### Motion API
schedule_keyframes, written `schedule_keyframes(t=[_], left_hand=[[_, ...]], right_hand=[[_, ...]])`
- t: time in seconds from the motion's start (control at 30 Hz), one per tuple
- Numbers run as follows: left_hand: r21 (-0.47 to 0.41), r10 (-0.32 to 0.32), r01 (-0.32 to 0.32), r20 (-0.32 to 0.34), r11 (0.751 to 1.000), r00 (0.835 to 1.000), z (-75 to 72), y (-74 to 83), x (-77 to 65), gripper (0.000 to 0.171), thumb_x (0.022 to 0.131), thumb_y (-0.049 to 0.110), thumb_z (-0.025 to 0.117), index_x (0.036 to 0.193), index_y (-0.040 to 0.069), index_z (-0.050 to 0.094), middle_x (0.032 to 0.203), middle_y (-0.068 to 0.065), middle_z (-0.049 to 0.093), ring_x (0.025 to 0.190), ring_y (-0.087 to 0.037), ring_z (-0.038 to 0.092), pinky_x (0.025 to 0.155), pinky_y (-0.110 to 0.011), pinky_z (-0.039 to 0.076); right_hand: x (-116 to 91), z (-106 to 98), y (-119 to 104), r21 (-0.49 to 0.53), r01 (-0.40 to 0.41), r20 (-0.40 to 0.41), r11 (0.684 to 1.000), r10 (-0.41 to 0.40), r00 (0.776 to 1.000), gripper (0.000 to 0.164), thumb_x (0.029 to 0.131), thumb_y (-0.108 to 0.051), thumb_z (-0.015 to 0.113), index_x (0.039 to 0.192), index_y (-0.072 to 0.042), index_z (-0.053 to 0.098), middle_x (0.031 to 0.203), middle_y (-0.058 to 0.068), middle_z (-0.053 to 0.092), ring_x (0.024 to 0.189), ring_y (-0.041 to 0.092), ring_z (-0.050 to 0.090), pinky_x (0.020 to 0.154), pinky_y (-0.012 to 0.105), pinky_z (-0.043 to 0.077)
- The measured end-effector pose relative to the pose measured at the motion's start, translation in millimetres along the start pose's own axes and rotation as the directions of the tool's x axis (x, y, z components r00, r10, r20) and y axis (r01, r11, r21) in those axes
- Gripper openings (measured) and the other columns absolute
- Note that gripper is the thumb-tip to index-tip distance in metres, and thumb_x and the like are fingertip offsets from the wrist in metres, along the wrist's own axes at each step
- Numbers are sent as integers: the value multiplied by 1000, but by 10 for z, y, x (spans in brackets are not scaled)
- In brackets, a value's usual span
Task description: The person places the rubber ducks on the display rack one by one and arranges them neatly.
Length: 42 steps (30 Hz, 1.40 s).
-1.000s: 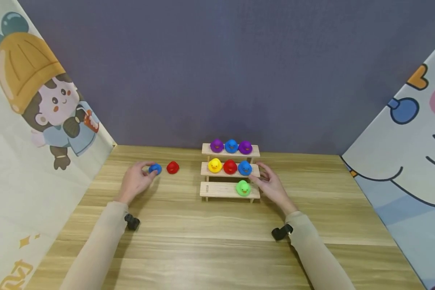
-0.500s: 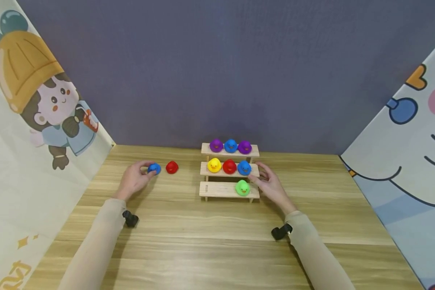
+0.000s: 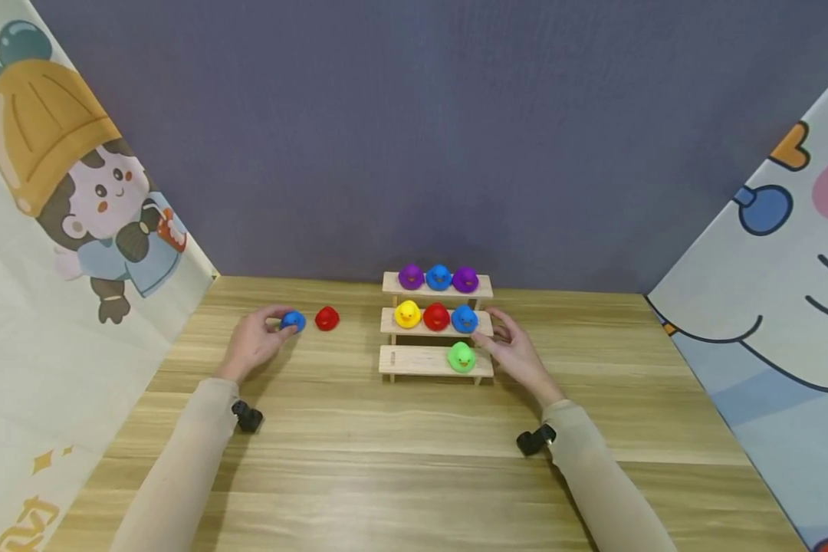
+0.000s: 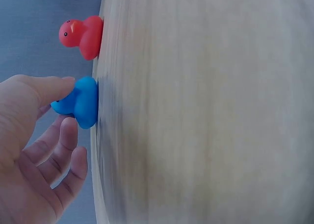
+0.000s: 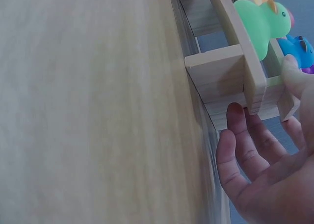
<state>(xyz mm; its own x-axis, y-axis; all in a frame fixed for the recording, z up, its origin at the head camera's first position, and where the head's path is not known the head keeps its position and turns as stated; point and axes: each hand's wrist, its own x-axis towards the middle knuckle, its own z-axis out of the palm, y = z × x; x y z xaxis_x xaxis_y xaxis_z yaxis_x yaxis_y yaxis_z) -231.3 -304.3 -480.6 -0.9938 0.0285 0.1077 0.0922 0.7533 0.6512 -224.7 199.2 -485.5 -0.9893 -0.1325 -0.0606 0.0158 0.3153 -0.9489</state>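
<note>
My left hand [image 3: 254, 341] is at the left of the table, pinching a blue rubber duck [image 3: 293, 321] between thumb and fingers. In the left wrist view this blue duck [image 4: 85, 104] has its base down at the tabletop, with the thumb over its head. Beside it sits a red rubber duck [image 3: 327, 318], untouched. My right hand [image 3: 517, 354] grips the right end of a three-step wooden rack [image 3: 417, 357]. In the right wrist view, the thumb is by the middle step, near another blue duck [image 5: 294, 48], and the other fingers curl at the rack's end.
On the top step sit a purple duck [image 3: 411, 277], a blue duck [image 3: 438, 277] and a second purple duck [image 3: 465, 280]. The middle step bears a yellow duck [image 3: 407, 314], a red duck [image 3: 436, 317] and a blue one. A green duck [image 3: 461, 357] occupies the bottom step's right side.
The blue duck under my left hand has turned slightly and its face shows more plainly now. My right hand and the rack have stayed in place.
</note>
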Motion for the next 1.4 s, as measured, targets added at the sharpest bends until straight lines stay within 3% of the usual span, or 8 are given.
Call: schedule_keyframes(t=[0.23,0.33,0.53,0.9,1.1,1.4], left_hand=[[8,13,-13,-16,1000,1000,-23,60,-56,45,101,30,73,140,8,67,133,-18,72,101,-34,73,83,-43,56],[7,27,-27,-23,1000,999,-34,163,-77,45,101,35,74,139,11,69,130,-14,73,93,-27,70,74,-35,51],[-2,58,-58,-29,998,998,-51,408,-154,43,99,35,76,136,14,71,127,-11,74,82,-20,63,65,-31,48],[-1,142,-142,-33,990,989,-5,657,-255,40,96,31,80,132,14,73,127,-8,76,78,-18,65,66,-31,49],[23,218,-217,-55,976,974,64,824,-328,37,94,29,83,127,14,76,119,-6,78,76,-14,65,67,-29,50],[29,302,-301,-29,953,953,162,1155,-431,37,93,31,84,125,15,78,106,-5,77,77,-13,62,65,-29,48]], right_hand=[[-10,-4,2,15,0,7,1000,0,1000,80,101,-34,76,167,-19,34,150,29,59,119,32,73,75,26,60],[-24,-9,-3,21,-2,2,1000,2,1000,79,101,-35,76,167,-19,35,149,28,60,117,31,73,74,26,60],[-28,-4,-10,14,-1,-2,1000,1,1000,80,101,-34,76,167,-18,34,150,29,58,121,33,71,74,25,60],[-23,-5,-8,2,-6,-9,1000,6,1000,79,101,-33,76,167,-17,35,149,29,60,122,36,70,74,25,59],[-25,-5,12,1,-9,-13,1000,9,1000,80,100,-38,77,166,-19,36,150,27,60,127,39,68,76,24,59],[-25,7,6,5,0,-8,1000,0,1000,80,100,-38,77,166,-20,37,150,27,60,128,40,67,76,25,59]])
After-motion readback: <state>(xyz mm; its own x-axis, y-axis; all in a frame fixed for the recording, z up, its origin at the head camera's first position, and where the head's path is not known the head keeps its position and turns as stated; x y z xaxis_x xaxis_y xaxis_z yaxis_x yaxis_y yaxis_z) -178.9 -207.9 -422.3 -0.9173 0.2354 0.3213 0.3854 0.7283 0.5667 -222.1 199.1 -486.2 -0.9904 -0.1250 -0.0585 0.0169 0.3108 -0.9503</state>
